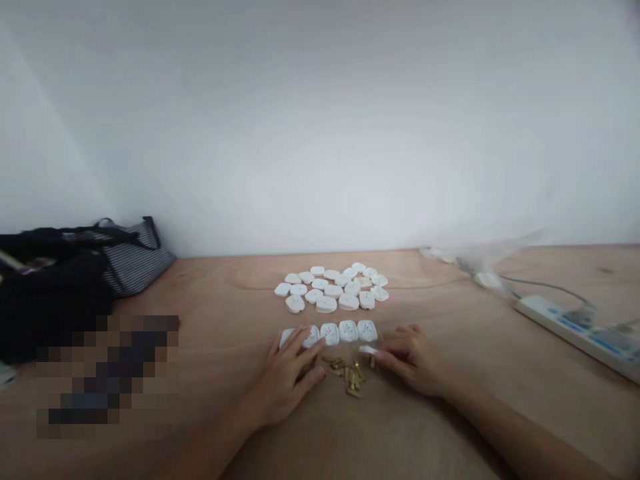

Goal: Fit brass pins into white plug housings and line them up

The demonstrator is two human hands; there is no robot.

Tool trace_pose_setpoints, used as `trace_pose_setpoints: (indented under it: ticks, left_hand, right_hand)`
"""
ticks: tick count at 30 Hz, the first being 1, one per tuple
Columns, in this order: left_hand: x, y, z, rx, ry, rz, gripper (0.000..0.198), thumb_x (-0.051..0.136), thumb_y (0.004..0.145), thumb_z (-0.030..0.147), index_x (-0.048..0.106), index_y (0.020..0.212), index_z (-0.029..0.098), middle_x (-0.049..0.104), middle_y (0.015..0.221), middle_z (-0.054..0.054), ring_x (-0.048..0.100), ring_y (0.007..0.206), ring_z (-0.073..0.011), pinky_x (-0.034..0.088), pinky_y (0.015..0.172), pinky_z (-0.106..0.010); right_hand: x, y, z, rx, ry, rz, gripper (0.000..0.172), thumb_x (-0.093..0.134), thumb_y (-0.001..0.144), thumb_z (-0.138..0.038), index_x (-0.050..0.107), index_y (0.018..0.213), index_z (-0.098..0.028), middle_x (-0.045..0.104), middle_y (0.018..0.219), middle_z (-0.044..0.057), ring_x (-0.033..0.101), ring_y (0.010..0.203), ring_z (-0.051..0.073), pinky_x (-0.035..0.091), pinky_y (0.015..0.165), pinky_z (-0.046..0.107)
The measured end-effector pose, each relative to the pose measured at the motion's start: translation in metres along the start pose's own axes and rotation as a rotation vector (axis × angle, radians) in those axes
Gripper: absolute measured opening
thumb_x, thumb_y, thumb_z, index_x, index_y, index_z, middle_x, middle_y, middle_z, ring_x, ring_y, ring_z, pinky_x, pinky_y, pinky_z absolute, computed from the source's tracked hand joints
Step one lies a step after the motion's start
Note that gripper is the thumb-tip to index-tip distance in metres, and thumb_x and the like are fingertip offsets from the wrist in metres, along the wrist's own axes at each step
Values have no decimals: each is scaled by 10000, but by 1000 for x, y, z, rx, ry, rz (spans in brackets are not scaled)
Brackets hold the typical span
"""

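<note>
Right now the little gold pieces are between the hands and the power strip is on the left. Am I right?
Almost: the head view shows the power strip on the right. The little gold pieces are between left hand and right hand.

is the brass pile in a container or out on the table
Out: the brass pile lies loose on the table between the left hand and right hand, no container around it.

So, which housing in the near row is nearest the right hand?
The rightmost white plastic housing; the other four lie leftward, farther from the right hand.
</note>
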State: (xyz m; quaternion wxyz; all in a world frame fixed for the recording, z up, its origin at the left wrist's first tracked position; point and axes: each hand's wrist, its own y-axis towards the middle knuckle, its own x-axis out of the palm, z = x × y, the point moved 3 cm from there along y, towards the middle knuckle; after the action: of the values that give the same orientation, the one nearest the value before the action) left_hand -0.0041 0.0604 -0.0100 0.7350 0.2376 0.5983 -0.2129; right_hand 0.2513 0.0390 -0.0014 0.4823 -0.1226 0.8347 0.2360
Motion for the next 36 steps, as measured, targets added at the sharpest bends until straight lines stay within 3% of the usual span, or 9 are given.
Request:
trace_pose_setpoints:
  ticks: [4,12,19,26,32,36]
  left_hand:
    - [0,-1,-1,-4,-5,20,503,310,934,525,357,1385,305,284,1489,-85,222,1369,-297,205,1071,-567]
    - [-3,-2,0,-9,-30,22,494,313,941,500,368,1383,286,286,1486,-97,209,1371,-304,203,1075,-565]
    - [-2,-2,-1,3,-28,42,482,329,942,486,378,1378,284,303,1479,-98,240,1360,-316,215,1067,-571]
    - [-1,-1,-2,3,-28,37,490,327,943,491,353,1388,289,290,1486,-92,217,1368,-307,199,1074,-563]
    - [-2,-2,-2,10,-33,43,485,329,943,488,360,1386,292,308,1479,-89,230,1365,-304,203,1077,-553]
    - [0,-2,-3,-2,-30,43,488,327,940,498,371,1381,293,301,1482,-88,231,1364,-309,208,1075,-556]
  right_hand:
    - [4,1,5,32,-21,-7,525,274,970,-429,563,613,-174,605,615,10,520,674,154,306,746,312]
    - [4,0,5,144,-10,-44,513,267,955,-452,484,583,-173,570,579,-2,491,574,134,302,740,323]
    - [9,-1,3,126,87,-61,574,215,957,-475,465,539,-171,541,536,-4,483,523,120,353,751,313]
    - [10,2,19,143,209,-9,652,138,949,-539,554,620,-160,534,560,-16,485,512,111,384,509,214]
    - [-12,2,59,177,85,158,583,244,936,-525,626,713,-144,567,597,27,521,569,158,403,527,254]
    - [-18,-1,66,59,6,109,368,397,911,-419,680,906,-184,678,828,72,600,755,209,462,725,325]
